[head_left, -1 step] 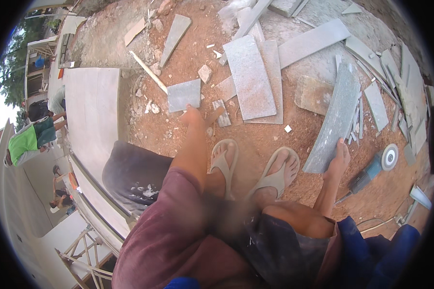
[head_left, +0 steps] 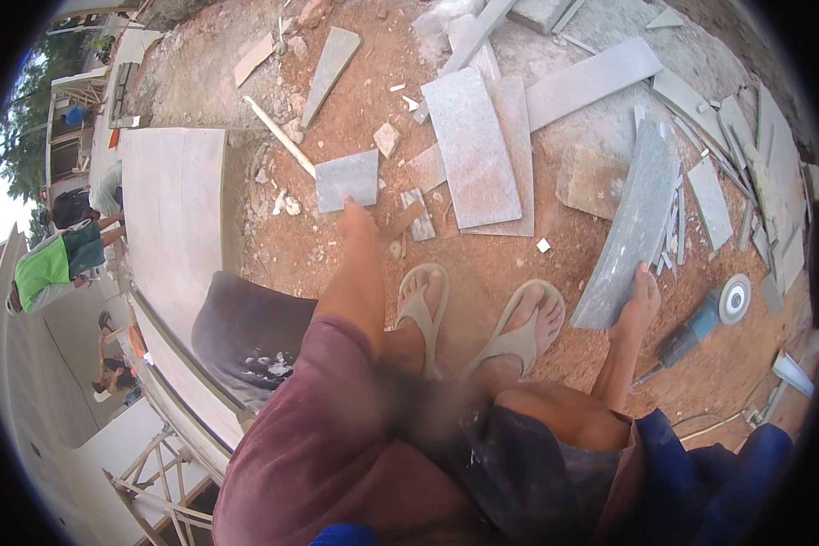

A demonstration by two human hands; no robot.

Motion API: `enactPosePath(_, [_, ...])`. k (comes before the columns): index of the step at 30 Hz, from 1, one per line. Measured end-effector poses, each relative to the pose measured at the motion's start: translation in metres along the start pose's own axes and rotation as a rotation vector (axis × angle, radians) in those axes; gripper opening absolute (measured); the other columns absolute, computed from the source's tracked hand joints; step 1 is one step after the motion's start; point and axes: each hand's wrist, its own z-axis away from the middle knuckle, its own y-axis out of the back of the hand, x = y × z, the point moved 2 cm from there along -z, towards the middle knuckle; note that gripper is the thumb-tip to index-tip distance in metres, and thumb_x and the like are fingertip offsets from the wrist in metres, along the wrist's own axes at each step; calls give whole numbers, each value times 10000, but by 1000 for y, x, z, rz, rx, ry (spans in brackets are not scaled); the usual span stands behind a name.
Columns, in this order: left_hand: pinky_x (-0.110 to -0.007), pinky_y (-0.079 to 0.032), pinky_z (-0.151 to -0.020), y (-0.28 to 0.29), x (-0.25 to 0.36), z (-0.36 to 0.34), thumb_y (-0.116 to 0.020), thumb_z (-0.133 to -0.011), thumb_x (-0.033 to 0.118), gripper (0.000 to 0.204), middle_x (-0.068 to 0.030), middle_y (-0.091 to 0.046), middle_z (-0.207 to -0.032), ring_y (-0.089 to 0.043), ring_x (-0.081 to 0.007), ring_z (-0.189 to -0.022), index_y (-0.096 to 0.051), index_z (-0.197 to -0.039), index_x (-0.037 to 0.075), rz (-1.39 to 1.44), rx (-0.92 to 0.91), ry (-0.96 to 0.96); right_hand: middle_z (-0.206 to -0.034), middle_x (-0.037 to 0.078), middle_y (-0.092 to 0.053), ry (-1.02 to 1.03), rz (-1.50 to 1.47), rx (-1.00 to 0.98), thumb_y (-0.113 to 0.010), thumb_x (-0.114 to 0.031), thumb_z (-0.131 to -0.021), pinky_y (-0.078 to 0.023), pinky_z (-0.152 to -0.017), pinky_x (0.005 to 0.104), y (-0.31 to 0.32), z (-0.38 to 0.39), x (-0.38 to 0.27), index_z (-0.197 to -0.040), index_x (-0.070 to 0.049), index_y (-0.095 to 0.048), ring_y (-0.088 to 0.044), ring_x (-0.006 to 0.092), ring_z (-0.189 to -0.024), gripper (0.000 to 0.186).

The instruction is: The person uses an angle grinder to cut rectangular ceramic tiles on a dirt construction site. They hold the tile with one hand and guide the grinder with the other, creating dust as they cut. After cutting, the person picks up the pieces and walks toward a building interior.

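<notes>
My left hand (head_left: 358,218) reaches out to a small grey stone tile (head_left: 347,177) and closes on its near edge. One digit lies on the tile's face; the other fingers are mostly hidden. Over on the right, my right hand (head_left: 639,302) grips the near right edge of a long grey stone slab (head_left: 630,218), fingertips along its side. That slab slants away from me, its far end among other stone pieces. Beside the left hand lies a small pale stone offcut (head_left: 418,215) on the reddish soil.
Two overlapping stone slabs (head_left: 471,150) lie ahead of my sandalled feet (head_left: 519,332). An angle grinder (head_left: 701,328) rests right of my right hand. Stone strips (head_left: 778,173) pile up at far right. A pale ledge (head_left: 175,191) borders the left, with people (head_left: 50,273) beyond.
My left hand has shifted slightly left along the small tile's near edge. The tile, the long slab and my right hand look the same.
</notes>
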Motion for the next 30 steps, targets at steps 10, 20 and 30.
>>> enactPosePath(10, [-502,-457,-1144,-21,42,-18,-542,-1109,259,418,-131,-604,-1423,-595,-319,-1328,-474,-1480,78,387,-307,85,-903,12,-677,36,21,71,-626,-334,-1084,-473,-723,273,-13,20,-35,-987,-27,-679,-591,89,-789,326])
enactPosePath(20, [-481,-585,-962,41,145,151,-585,-1073,59,435,-113,-618,-1389,-658,-283,-1189,-470,-1491,96,440,-503,-229,-843,-8,-628,404,423,-41,-644,-302,-1080,-430,-727,264,-13,49,-280,-967,10,-667,-533,81,-788,333])
enactPosePath(30, [-471,-529,-1065,337,332,458,-620,-1051,62,472,-128,-634,-1388,-627,-267,-1277,-458,-1494,80,333,-914,-224,-790,-33,-580,279,460,-477,-681,-280,-1049,-387,-638,271,-52,320,-500,-948,5,-669,-476,58,-727,302])
